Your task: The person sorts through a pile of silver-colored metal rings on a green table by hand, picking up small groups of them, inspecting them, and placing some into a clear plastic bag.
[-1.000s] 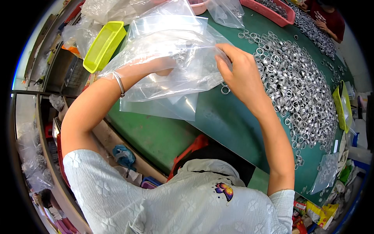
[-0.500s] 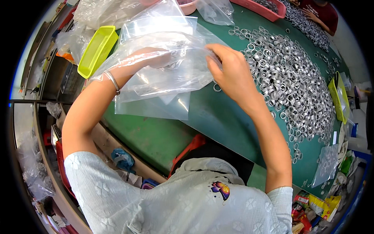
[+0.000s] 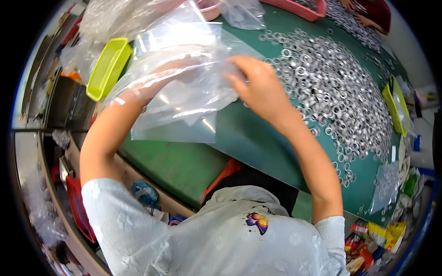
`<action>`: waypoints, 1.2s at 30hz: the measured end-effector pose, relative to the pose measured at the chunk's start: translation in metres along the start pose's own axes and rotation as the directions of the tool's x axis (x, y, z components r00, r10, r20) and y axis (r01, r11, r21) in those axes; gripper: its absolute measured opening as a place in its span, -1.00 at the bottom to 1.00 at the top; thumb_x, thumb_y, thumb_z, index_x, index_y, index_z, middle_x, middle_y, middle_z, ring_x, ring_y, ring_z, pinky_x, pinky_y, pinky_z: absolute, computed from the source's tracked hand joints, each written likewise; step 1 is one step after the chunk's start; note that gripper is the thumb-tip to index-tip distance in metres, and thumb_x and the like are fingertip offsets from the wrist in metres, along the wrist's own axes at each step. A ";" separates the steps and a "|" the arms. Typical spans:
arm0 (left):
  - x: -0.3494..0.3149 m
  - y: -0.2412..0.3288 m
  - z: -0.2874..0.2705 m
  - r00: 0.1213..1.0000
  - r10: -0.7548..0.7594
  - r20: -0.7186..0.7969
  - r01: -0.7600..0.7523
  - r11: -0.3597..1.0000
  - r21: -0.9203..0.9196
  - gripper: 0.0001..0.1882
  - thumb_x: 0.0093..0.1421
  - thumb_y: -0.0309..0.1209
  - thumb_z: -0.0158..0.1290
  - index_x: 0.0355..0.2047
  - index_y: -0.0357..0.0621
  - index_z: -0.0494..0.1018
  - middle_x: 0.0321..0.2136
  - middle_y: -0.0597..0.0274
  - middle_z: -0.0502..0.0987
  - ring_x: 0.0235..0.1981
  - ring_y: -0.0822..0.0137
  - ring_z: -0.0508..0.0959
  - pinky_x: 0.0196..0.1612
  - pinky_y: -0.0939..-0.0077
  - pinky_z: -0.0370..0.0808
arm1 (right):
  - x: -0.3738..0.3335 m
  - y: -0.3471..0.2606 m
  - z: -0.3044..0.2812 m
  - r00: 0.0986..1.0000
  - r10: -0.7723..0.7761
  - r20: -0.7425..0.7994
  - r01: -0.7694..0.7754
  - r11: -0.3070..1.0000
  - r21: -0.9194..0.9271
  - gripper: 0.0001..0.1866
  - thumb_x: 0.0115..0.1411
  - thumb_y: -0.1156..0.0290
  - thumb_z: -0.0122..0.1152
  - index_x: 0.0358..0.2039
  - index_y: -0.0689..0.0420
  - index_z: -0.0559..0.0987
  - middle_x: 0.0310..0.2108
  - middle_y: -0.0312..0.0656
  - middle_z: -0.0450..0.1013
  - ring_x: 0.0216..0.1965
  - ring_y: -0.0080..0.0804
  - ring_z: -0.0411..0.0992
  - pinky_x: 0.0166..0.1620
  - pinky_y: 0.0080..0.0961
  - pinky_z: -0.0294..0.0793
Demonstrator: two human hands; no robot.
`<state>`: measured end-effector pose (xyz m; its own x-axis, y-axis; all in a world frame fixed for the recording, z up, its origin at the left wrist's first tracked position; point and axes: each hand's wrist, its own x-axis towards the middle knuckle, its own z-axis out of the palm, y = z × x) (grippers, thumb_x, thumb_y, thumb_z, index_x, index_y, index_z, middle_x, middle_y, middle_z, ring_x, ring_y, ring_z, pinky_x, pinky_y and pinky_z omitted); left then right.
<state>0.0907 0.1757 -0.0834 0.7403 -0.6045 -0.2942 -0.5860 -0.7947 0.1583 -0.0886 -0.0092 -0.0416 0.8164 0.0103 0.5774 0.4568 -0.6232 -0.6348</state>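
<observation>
Bag [image 3: 182, 108], glossy crinkled plastic, sheathes the left hand [image 3: 186, 68], finger state unclear; right hand [image 3: 258, 85], thumb and forefinger parted, at its edge; metal rings [image 3: 340, 92] heaped right of those fingers.

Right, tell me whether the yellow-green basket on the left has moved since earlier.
No. Judged against the pile of metal rings, the left yellow-green basket shows no clear shift; the whole view has moved.

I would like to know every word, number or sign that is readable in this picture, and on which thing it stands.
None can be read.
Yellow packaging, lower right: print too small and blurred.
Red packaging beside it: also too small and blurred.
Clear bag at the hands: no lettering visible.
</observation>
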 end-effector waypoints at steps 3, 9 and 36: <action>-0.040 0.026 0.000 0.988 0.147 -0.042 -0.147 0.989 0.004 -0.58 0.18 -0.39 -0.22 0.07 -0.15 0.28 0.03 -0.04 0.33 0.01 0.04 0.39 0.03 0.33 0.34 | -0.015 -0.008 -0.003 0.986 0.075 0.150 -0.094 0.987 0.129 -0.63 0.05 0.25 0.21 -0.20 0.24 0.48 -0.31 -0.03 0.45 -0.26 -0.06 0.43 -0.19 -0.29 0.42; -0.172 0.119 -0.032 0.950 0.283 -0.133 -0.299 0.945 -0.132 -0.56 0.05 -0.62 -0.04 0.00 -0.20 0.33 0.04 -0.07 0.34 0.01 -0.07 0.38 0.05 0.24 0.33 | -0.090 0.028 -0.060 0.899 0.317 0.301 -0.380 0.907 0.181 -0.62 0.04 0.31 0.24 -0.14 0.19 0.48 -0.23 -0.11 0.41 -0.13 -0.18 0.35 -0.05 -0.38 0.33; 0.020 0.256 0.099 0.739 0.173 -0.651 -0.499 0.790 -0.357 -0.80 -0.03 -0.68 -0.03 -0.36 -0.26 0.50 -0.35 0.06 0.47 -0.28 0.07 0.45 -0.20 0.30 0.38 | -0.189 0.075 -0.134 0.777 0.571 -0.265 -0.612 0.785 -0.100 -0.82 0.01 0.50 0.24 -0.34 0.26 0.51 -0.27 -0.12 0.48 -0.17 -0.26 0.43 -0.08 -0.41 0.34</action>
<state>-0.0767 -0.0344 -0.1425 0.6600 -0.6203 0.4238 -0.7149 -0.3453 0.6080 -0.2559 -0.1631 -0.1295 0.8015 -0.5553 0.2219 -0.1762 -0.5739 -0.7997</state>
